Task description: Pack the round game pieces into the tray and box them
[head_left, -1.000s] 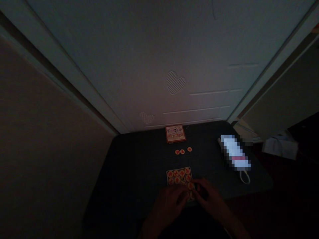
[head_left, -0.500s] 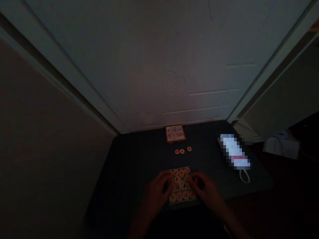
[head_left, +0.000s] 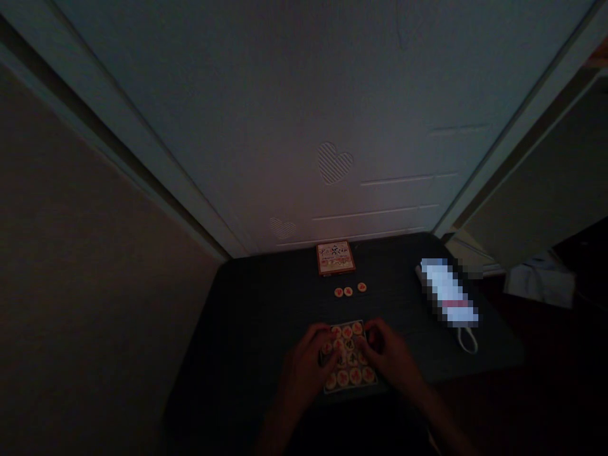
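Round game pieces point(head_left: 350, 358), pale discs with red and dark marks, are lying packed in rows inside a small square tray point(head_left: 350, 386) that is sitting on the dark bench point(head_left: 247, 329) close to the person. Both hands are working at that tray: the left hand point(head_left: 304, 367) is resting against its left side with fingers curled over the outer column of discs, and the right hand point(head_left: 392, 358) is pressing in at the upper right corner, fingertips on or just beside the discs there. The two hands are sitting apart, one at each flank of the tray; the dim light is keeping me from telling whether either is pinching a disc or only touching. Judging by this, the step in hand is the settling or straightening of the discs in their grid. Three loose discs point(head_left: 349, 291) are lying in a short row farther back, well apart from the tray, and behind them a small red-edged box point(head_left: 335, 258) is lying flat near the wall. A blurred white object point(head_left: 449, 292) is lying off to the right. Any next move is calling for a light fingertip touch, since the discs are sitting close together and a nudge to one is likely to shift its neighbours
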`<state>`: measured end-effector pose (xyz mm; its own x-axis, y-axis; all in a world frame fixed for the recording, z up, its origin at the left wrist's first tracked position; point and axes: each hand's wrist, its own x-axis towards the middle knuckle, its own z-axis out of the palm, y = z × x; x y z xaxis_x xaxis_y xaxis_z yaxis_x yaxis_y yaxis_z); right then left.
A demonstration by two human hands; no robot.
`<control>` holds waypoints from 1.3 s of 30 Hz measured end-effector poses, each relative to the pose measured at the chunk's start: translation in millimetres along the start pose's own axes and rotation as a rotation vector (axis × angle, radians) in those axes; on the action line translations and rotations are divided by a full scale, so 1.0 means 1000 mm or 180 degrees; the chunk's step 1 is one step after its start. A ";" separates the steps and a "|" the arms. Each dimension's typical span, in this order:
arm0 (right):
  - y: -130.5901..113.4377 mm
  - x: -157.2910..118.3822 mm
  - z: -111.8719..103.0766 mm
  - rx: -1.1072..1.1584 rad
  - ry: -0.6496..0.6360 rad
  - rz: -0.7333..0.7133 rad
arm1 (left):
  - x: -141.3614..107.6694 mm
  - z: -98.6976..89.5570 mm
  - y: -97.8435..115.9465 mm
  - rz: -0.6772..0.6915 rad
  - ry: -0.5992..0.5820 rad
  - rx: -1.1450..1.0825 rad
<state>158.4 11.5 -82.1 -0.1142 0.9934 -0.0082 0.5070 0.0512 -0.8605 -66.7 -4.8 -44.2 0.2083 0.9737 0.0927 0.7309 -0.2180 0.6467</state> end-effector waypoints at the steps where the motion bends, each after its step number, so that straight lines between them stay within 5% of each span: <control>1: -0.001 0.001 0.000 -0.0021 0.0029 -0.0017 | 0.000 -0.001 0.000 0.0000 -0.0019 0.0019; 8: -0.017 0.011 -0.002 -0.0196 0.0088 -0.0473 | -0.002 -0.008 0.001 -0.0020 0.0030 0.0132; 25: -0.011 0.022 -0.006 -0.0087 0.0135 -0.0375 | -0.002 -0.016 -0.018 -0.0020 0.0361 0.0022; 39: -0.011 0.025 -0.002 -0.0079 0.0066 -0.0484 | 0.017 -0.009 -0.013 0.0243 0.0548 -0.0247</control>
<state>152.2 36.3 -72.0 -0.1738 0.9759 0.1319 0.5061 0.2034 -0.8382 -78.4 15.2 -44.6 0.1423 0.9530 0.2675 0.6636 -0.2924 0.6886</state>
